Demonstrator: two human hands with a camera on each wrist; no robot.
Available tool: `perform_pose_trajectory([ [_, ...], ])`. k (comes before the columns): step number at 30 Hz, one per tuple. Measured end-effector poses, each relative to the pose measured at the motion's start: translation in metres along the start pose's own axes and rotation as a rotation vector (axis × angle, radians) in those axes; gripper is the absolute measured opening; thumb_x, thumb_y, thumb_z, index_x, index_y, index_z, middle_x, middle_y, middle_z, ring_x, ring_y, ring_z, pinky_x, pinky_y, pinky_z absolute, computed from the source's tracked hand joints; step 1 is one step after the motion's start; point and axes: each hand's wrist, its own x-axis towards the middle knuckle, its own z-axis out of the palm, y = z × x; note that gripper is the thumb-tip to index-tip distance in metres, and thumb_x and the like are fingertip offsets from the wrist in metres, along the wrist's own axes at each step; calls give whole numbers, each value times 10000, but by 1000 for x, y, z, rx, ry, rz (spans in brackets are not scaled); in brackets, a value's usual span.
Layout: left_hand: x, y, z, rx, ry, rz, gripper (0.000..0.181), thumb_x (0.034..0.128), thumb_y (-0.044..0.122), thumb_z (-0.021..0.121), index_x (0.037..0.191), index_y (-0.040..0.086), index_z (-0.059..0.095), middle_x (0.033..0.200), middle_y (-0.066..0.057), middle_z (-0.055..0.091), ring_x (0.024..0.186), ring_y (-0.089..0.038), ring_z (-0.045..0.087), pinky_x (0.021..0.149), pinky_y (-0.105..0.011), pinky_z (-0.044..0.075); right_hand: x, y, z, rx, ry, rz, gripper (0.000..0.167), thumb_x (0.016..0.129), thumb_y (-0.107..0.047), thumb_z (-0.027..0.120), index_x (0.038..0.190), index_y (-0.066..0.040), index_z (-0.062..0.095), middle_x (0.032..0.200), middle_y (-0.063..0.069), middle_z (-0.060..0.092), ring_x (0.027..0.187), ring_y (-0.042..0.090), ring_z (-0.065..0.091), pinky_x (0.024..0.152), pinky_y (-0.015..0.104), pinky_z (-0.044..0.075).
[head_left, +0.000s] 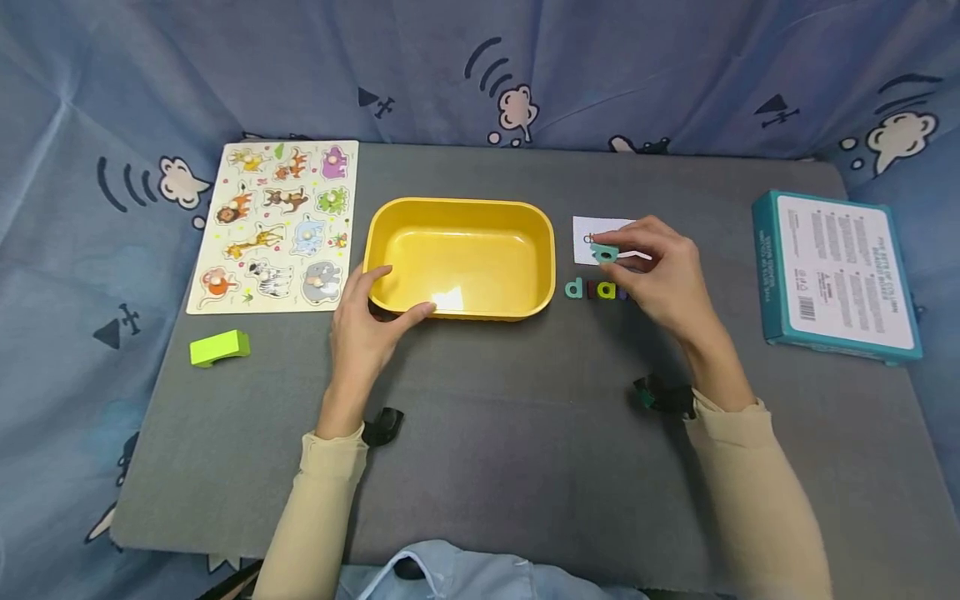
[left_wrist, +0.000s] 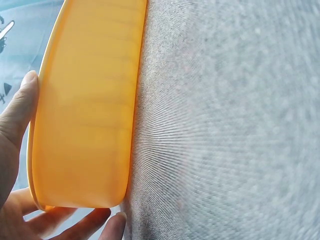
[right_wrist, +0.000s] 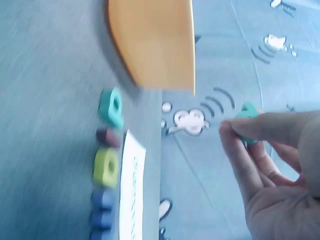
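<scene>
My right hand [head_left: 663,271] pinches a teal toy letter [head_left: 604,253] between thumb and fingertips, raised over a white paper card [head_left: 585,227] with writing. The right wrist view shows the same teal letter [right_wrist: 246,120] partly covered by the fingers. Below the card a row of toy letters stands on the table: a teal one [head_left: 573,288], a dark reddish one [head_left: 592,289], a yellow one [head_left: 606,290] and a blue one [right_wrist: 102,217], partly hidden from above. My left hand [head_left: 363,333] grips the near left corner of a yellow plastic bin [head_left: 461,310], thumb along its rim and fingers round its end.
An animal puzzle board [head_left: 300,242] lies left of the bin, with a lime-green block [head_left: 219,347] below it. A teal box [head_left: 847,279] with a white label sits at the right. Patterned blue cloth [head_left: 435,75] borders the grey table [head_left: 510,433].
</scene>
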Motion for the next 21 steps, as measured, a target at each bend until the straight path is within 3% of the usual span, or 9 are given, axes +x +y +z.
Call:
perform_pose_trajectory([
  [5,0,0,0,-7,-1,-2,829,791,457,939,1464,103,607,1592,-112,499,1431,-344,518,1189,-549,411,-10,16,-18,-95,87,62,219,939,-11,776,1157,-5,796,1037,-66,640,987,-47,646,824,30,511],
  [11,0,-1,1,1,0,-5,838,789,465,939,1468,105,603,1594,-109,497,1435,-341,514,1192,-549,409,-23,36,-33,-232,170,107,221,975,-110,775,1176,-21,792,992,36,658,895,-41,550,785,97,419],
  [14,-1,-2,0,-1,0,-9,842,788,469,939,1469,107,602,1607,-108,486,1446,-340,507,1198,-549,406,-30,44,-39,-265,211,168,221,993,-152,760,1182,-44,796,927,-55,631,864,-18,531,760,142,397],
  [18,-1,-2,0,-3,-2,-10,845,786,471,940,1468,104,602,1613,-109,481,1452,-344,503,1202,-551,402,-37,55,-49,-271,263,288,226,1006,-162,722,1189,-40,775,847,-239,561,829,-28,542,715,99,413],
  [21,0,-2,0,-2,-4,-7,843,784,467,942,1467,106,603,1616,-110,479,1455,-346,501,1201,-555,401,-39,61,-55,-278,277,358,239,1000,-145,704,1198,-19,748,830,-273,539,811,-35,542,688,73,417],
])
